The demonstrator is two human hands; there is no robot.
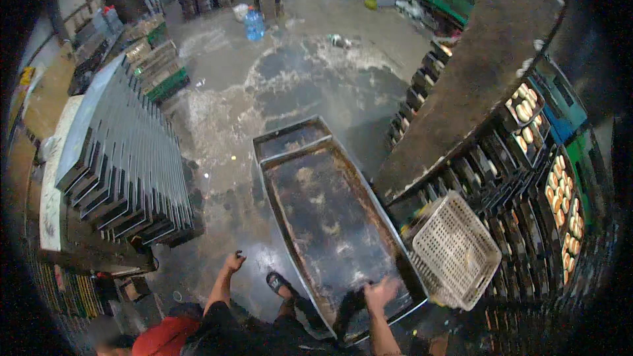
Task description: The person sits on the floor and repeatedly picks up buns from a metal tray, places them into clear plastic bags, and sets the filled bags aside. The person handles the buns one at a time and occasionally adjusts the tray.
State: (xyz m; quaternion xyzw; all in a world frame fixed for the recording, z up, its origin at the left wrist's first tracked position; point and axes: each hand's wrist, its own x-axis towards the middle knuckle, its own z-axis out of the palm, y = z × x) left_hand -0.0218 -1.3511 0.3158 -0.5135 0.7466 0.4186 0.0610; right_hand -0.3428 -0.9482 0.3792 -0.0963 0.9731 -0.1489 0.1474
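Observation:
Before me lies a large rectangular metal tray [326,212] with worn, rusty-brown inner walls. The end of another metal tray [292,144] shows beyond its far rim. My right hand [383,292] is over the near right part of the large tray, blurred, with its fingers stretched out and nothing visible in it. Whether it touches the tray is unclear. My left hand [236,260] hangs to the left of the tray, above the floor, its fingers curled. A small dark patch at its fingertips is too unclear to name.
At left stands a tall stack of metal trays [128,158]. A plastic perforated crate [457,252] sits right of the large tray. Farther right, stacked trays hold pale, oval bun-like pieces [559,190]. A person in a red top [165,333] is close at lower left. A blue water bottle [254,23] stands ahead.

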